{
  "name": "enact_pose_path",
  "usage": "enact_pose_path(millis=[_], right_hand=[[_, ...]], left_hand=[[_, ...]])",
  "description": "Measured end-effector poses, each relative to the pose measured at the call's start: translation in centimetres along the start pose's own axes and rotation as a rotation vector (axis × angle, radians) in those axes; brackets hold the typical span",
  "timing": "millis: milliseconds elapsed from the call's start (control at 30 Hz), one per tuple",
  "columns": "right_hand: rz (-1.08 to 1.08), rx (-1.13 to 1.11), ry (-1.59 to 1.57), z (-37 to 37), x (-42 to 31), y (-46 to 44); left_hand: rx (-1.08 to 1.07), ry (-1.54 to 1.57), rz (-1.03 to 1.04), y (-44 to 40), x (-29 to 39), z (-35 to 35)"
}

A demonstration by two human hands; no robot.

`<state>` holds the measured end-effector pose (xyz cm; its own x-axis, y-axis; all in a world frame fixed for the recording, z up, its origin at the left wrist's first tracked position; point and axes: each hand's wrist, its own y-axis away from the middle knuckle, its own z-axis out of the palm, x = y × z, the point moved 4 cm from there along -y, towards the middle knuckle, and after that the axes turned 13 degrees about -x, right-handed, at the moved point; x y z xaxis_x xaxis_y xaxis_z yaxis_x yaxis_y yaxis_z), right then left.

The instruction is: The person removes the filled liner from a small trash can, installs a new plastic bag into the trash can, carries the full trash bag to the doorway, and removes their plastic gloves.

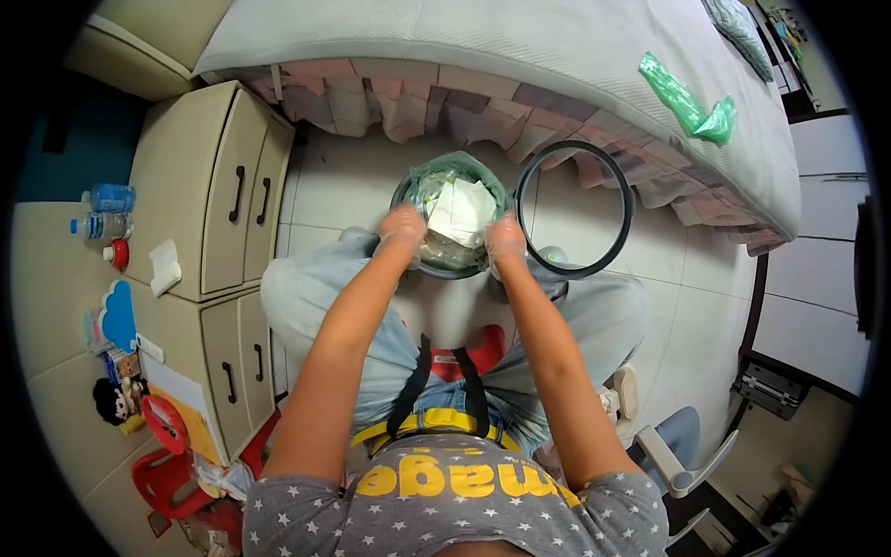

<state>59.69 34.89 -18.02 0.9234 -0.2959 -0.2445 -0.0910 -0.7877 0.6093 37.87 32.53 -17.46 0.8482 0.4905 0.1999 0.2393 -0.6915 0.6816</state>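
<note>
Clock base: directions run from the round bin (402, 195), with 12 o'clock at the top of the view.
Bottles: two clear plastic bottles (104, 226) with blue tints, lying at 9 o'clock.
Cabinet: smooth, cream-coloured cabinet (176, 181), also toward 9 o'clock, its fronts carrying slim, dark bar handles.
Tissue: a crumpled white piece (165, 267) on the cabinet edge, just below 9 o'clock.
Cloud shape: flat, blue, scalloped piece (119, 317), between 8 and 9 o'clock.
Left hand: the left hand (401, 228), under thin see-through film, closed on the liner edge at the bin's 9 o'clock side.
Bin: dark-rimmed and circular, on the floor between the knees.
Liner: wrinkled, translucent green plastic liner (444, 167), gathered in loose folds around the mouth.
Contents: creased, angular white paper (461, 210) amid crinkly clear plastic.
Right hand: the right hand (506, 239), likewise filmed, closed on the liner at 3 o'clock; the two hands are apart, across the mouth.
Ring: a thin, glossy black hoop (629, 200) at 3 o'clock, beside the right hand; whether they touch, I cannot tell.
Bed: pale, finely textured cover (418, 30) at 12 o'clock, above a ruffled patchwork skirt (404, 97).
Bag: twisted, shiny green plastic bag (685, 104) on the bed at 2 o'clock.
</note>
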Motion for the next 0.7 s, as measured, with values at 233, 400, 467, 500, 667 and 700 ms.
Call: enact_pose_path(millis=[233, 400, 467, 500, 667, 700], right_hand=[[-0.224, 0.126, -0.184, 3.2, 5.0, -3.3], [-0.213, 0.13, -0.089, 3.0, 6.1, -3.4], [-0.236, 0.157, -0.116, 2.8, 6.5, -3.8], [-0.261, 0.171, -0.137, 2.8, 6.7, -3.7], [-0.231, 0.156, -0.131, 1.1, 6.8, -2.2], [-0.199, 0.139, -0.124, 1.0, 6.8, -2.3]], left_hand=[[-0.009, -0.088, 0.087, -0.7, -1.7, 0.7], [-0.095, -0.113, 0.006, 0.0, -1.4, 0.2], [-0.091, -0.127, 0.006, -0.6, -1.6, 0.3], [-0.096, -0.126, 0.003, -0.4, -1.8, 0.3], [-0.108, -0.113, 0.042, 0.7, -2.7, 0.0], [-0.103, -0.119, 0.056, 0.3, -2.9, 0.1]])
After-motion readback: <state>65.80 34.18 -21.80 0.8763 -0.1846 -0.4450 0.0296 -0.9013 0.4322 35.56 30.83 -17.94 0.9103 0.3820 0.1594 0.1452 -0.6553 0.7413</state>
